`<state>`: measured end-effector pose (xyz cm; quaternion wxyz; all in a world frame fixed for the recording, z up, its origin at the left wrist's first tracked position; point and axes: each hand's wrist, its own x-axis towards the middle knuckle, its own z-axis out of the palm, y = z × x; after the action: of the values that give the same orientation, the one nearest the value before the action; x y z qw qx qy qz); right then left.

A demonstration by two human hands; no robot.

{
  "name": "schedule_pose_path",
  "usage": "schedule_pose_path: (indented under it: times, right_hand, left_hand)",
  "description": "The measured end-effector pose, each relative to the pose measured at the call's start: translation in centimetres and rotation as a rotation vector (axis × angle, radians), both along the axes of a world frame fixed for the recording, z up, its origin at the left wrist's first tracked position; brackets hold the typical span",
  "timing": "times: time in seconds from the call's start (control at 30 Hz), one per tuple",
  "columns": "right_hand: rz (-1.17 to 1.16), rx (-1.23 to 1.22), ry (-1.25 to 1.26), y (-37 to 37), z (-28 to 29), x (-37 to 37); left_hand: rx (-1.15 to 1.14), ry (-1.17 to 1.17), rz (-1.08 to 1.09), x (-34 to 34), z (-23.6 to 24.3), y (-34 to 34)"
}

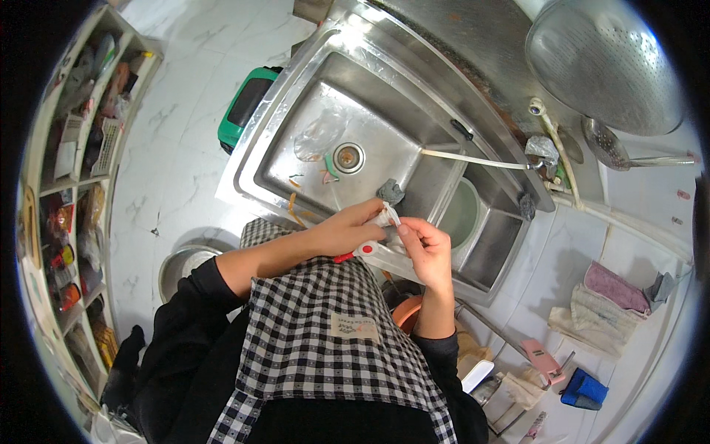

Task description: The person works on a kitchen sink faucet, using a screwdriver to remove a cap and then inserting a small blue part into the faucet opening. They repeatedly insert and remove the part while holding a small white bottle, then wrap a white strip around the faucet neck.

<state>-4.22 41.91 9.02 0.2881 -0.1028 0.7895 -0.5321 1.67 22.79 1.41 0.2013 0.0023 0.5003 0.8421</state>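
Observation:
Over the front edge of the sink (pixel 330 46), my two hands meet. My left hand (pixel 347 231) is closed round a limp white piece (pixel 386 215), whose kind I cannot make out. Thumb and forefinger of my right hand (pixel 427 251) pinch the upper end of the same piece. Just below my left hand shows a red and white object (pixel 358 252), perhaps a tool handle; whether the hand grips it is hidden. Beyond my fingers lies a grey scouring pad (pixel 390 192).
The left basin holds a clear plastic bag (pixel 314 139), a drain (pixel 348 157) and orange peelings (pixel 293 205). A pale green bowl (pixel 462 211) stands in the right basin. The white spout (pixel 473 157) reaches across. Shelves (pixel 92 177) line the left; a metal pot (pixel 177 268) sits on the floor.

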Motion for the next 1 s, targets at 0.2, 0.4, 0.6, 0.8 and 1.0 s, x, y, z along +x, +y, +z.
schedule_pose_path:
  times: [0.2,0.4,0.6,0.8,1.0]
  right_hand:
    - [-0.04,0.002,-0.01,0.3,-0.5,0.4]
    - [-0.023,0.102,0.095,-0.2,-0.3,0.4]
    - [0.068,0.174,0.381,-1.1,0.1,0.2]
    - [0.088,0.188,0.42,-1.2,0.3,0.1]
    - [0.086,0.168,0.419,-1.1,-0.1,-0.1]
  left_hand:
    - [-0.062,-0.079,0.019,-0.6,0.9,-0.5]
    - [-0.103,-0.114,0.057,-0.8,1.7,-0.9]
    - [0.135,-0.268,0.085,-0.8,1.3,-1.0]
    - [0.098,-0.223,0.116,-0.8,1.2,-0.9]
    - [0.182,-0.287,0.096,-1.0,2.1,-1.8]
